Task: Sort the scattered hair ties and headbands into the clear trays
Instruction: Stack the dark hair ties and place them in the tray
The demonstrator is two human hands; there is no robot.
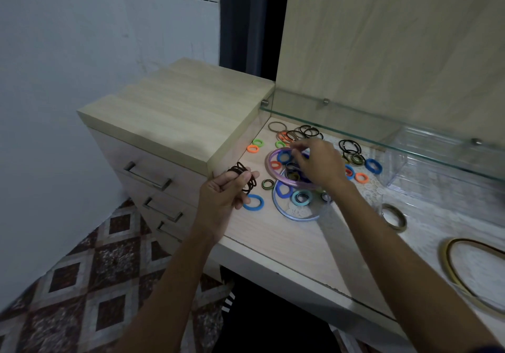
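Left hand: the left hand [222, 192] is raised just off the near left edge of the pale wood dressing-table top [276, 239], fingers curled round a bunch of thin dark brown elastic hair ties [244, 177]; judged a running collection, kept in the hand so one trip to a tray serves many ties.
Right hand: the right hand [317, 162] reaches into the middle of the heap, fingertips drawn together low over the ties; whether they already pinch one cannot be told.
Heap: thick blue, orange, green and teal fabric hair ties [284, 156] lie mixed inside and around a lilac plastic hoop headband [269, 165], which overlaps a pale blue plastic hoop headband [293, 216] nearer the front edge.
Strays: one blue fabric hair tie [254, 203] just beside the left hand; thin black elastic hair ties [349, 146] towards the back edge, under the glass shelf [355, 123].
Trays: a clear plastic tray [431, 172] stands at the back right, well apart from the heap, nothing visible in it.
Right end: an olive-brown ring band [393, 217] and a large gold-and-dark hoop headband [470, 270] lie apart on a white lace cloth [426, 232].
Progress: judged early; most pieces unsorted.
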